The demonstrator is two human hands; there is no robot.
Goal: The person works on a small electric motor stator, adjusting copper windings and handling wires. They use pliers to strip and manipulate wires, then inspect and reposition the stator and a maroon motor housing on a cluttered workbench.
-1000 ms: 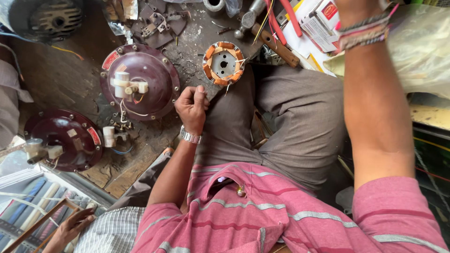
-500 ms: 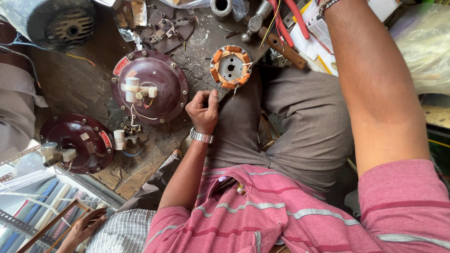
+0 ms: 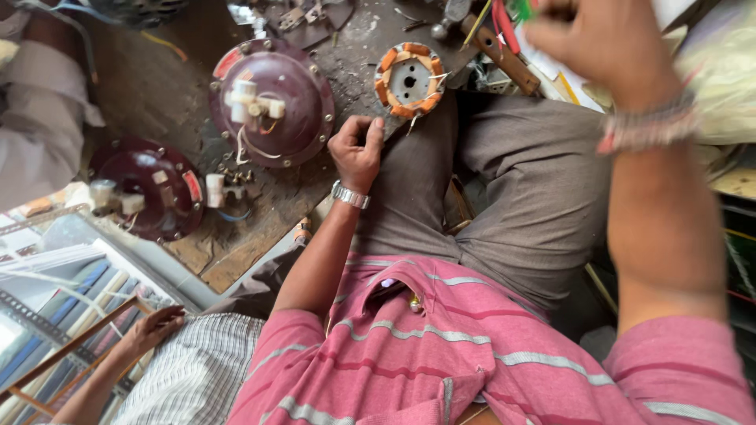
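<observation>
The person sits on the floor, grey-trousered knees drawn up, so the work lies within arm's reach. The left hand (image 3: pixel 358 149) rests on the left thigh, fingers curled into a loose fist; whether it pinches anything small I cannot tell. Just beyond its knuckles lies the round motor stator with orange-taped copper windings and a pale metal centre (image 3: pixel 409 80), flat on the gritty dark work surface (image 3: pixel 157 86), apart from the hand. The right hand (image 3: pixel 602 43) is raised near the camera and blurred, fingers closed about something at the frame's top edge; what it is cannot be made out.

Left of the stator, a dark maroon domed fan motor cover with white terminal blocks (image 3: pixel 272 102) lies open-side up, wiring exposed; a second maroon cover (image 3: pixel 146 187) sits nearer the edge. Both carry a small red curved label at the rim. Another person's hand (image 3: pixel 157 327) shows lower left.
</observation>
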